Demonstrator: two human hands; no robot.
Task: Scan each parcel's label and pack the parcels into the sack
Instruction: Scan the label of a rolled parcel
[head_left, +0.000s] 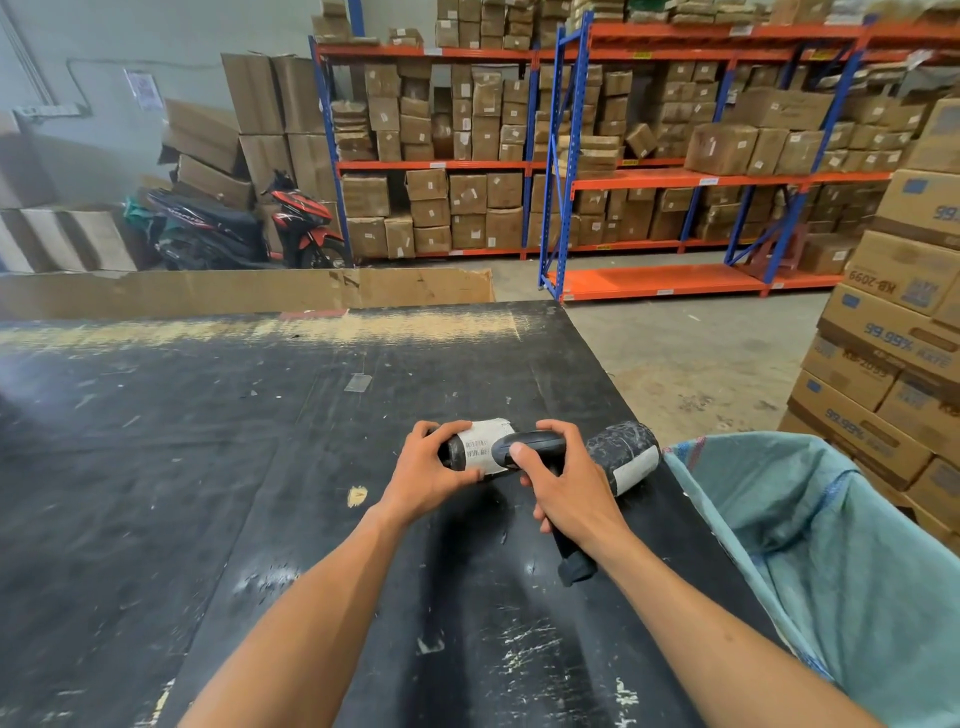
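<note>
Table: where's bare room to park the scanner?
Bare black table left of the left hand, and the far stretch up to the cardboard sheet. Crowded at the right edge: right hand with scanner, both parcels, sack.

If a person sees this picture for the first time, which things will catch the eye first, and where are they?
At the centre, on the black table, the left hand holds a small dark parcel while the right hand points a handheld scanner at its white label. A second wrapped parcel lies just to the right, near the open teal sack. Behind, orange and blue shelves full of cardboard boxes fill the background.
</note>
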